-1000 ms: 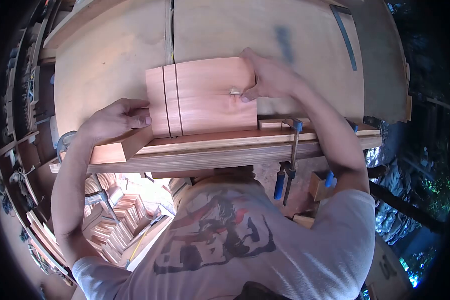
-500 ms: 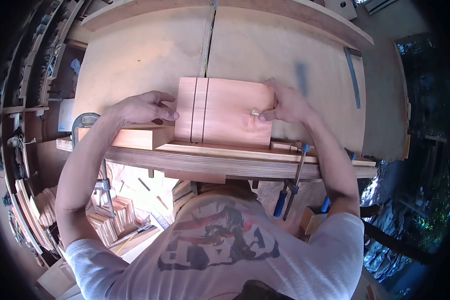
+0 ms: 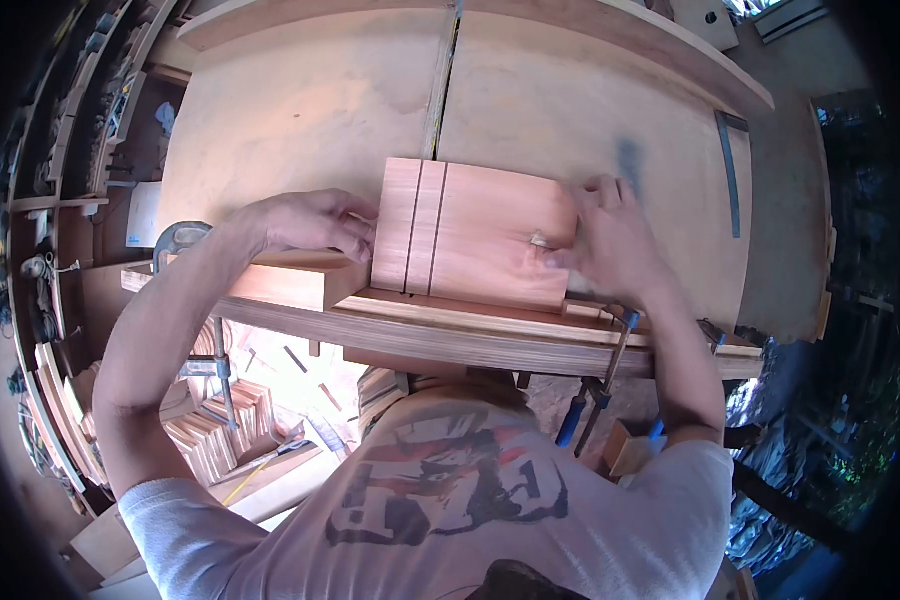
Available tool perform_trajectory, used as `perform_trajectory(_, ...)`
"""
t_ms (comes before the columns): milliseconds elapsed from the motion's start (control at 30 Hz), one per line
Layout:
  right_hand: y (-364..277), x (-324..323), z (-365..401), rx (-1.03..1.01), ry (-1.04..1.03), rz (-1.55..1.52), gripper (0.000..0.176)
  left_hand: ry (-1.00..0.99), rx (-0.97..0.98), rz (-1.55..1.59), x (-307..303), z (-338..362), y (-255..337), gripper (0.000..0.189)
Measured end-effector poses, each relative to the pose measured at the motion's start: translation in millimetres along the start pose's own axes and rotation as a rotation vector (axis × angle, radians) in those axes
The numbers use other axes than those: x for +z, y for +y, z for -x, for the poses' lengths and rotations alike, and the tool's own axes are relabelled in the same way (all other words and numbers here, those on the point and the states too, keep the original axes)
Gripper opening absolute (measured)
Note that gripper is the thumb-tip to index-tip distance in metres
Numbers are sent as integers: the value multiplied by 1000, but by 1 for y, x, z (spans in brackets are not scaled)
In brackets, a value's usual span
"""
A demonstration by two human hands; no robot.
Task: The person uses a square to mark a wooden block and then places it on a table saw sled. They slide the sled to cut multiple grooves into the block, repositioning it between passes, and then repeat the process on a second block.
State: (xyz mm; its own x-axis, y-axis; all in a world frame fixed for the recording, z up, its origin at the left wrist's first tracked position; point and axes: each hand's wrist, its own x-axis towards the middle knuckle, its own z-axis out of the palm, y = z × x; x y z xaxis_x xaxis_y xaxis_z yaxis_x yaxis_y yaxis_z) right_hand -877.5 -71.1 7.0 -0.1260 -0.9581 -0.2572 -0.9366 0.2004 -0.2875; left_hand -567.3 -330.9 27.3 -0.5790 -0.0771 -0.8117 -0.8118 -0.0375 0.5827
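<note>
A reddish board [image 3: 485, 225] with two dark parallel grooves near its left end and a knot at its right lies by the near edge of the workbench [image 3: 300, 110]. My left hand [image 3: 320, 222] is at the board's left edge, fingers curled and partly apart, above a wooden block [image 3: 295, 282]. At the board's right edge is my right hand [image 3: 610, 235], its thumb near the knot and its fingers along the edge. Under the board's near side runs a wooden strip [image 3: 450, 308].
Clamps [image 3: 610, 350] hang at the near edge on the right, and another clamp [image 3: 222, 368] is on the left. A metal square [image 3: 730, 175] lies at the right. A long rail [image 3: 620, 38] spans the far side. Stacked wood pieces [image 3: 225, 430] stand below.
The view has shifted, so the bench and board appear further right and slightly lower. My left hand's fingers have come closer to the board's left edge; my right fingers have shifted at the right edge.
</note>
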Motion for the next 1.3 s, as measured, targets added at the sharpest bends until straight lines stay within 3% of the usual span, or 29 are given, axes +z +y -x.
perform_trajectory(67,-30,-4,27,-227,8,-141,109,-42,27,25,-5,-7,-5,87)
perform_trajectory(133,-72,13,53,-280,-96,22,110,-47,41,7,-3,-8,-9,80)
perform_trajectory(267,-88,35,64,-257,-151,116,97,-79,45,-40,4,3,7,66)
perform_trajectory(367,-95,29,62,-234,-139,104,89,-8,77,-150,2,5,9,72)
perform_trajectory(400,-96,28,62,-217,-146,97,89,102,63,-289,12,28,25,84)
perform_trajectory(533,-95,26,55,-188,-242,139,90,253,576,-405,-1,106,-10,117)
perform_trajectory(567,-96,27,54,-184,-255,138,90,319,533,-582,12,140,-11,126)
perform_trajectory(633,-94,31,56,-237,-132,105,66,521,470,-963,40,170,-40,140)
perform_trajectory(667,-91,33,59,-254,-72,92,54,660,453,-1160,48,161,-72,143)
perform_trajectory(700,-89,36,60,-266,-44,83,54,803,432,-1342,52,147,-96,147)
perform_trajectory(767,-86,39,59,-306,4,72,54,953,545,-1366,54,121,-117,146)
perform_trajectory(800,-86,38,57,-266,-68,87,66,1031,594,-1378,53,116,-122,145)
perform_trajectory(867,-87,36,53,-175,-196,106,90,1000,602,-1368,46,117,-124,141)
perform_trajectory(1300,-27,-9,-47,-237,-15,130,51,1037,568,-1366,-40,64,-48,140)
